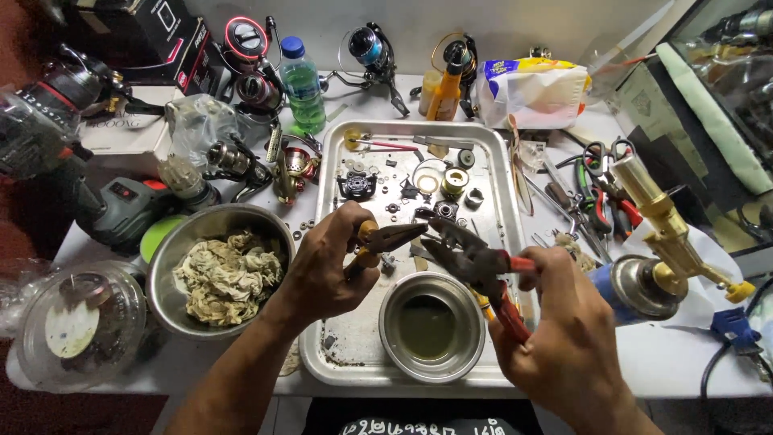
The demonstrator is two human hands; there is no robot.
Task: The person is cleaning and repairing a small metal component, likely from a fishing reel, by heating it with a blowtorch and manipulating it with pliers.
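My left hand [326, 270] grips pliers with yellow handles [386, 238], the jaws pointing right over the metal tray [493, 153]. My right hand [564, 330] holds larger pliers with red handles [479, 266], the jaws pointing up and left. Both sets of jaws meet on a small dark part [431, 225] above the tray; I cannot tell what the part is. Just below the tools sits a small steel bowl of dark liquid [431, 326]. Small reel parts lie scattered at the tray's far end.
A large steel bowl with crumpled rags [221, 270] stands left of the tray. A gas torch with a brass head [656, 242] lies at the right, beside scissors and hand tools [600, 185]. Fishing reels [370, 48], a green bottle [302, 84] and a power drill [121, 205] crowd the back and left.
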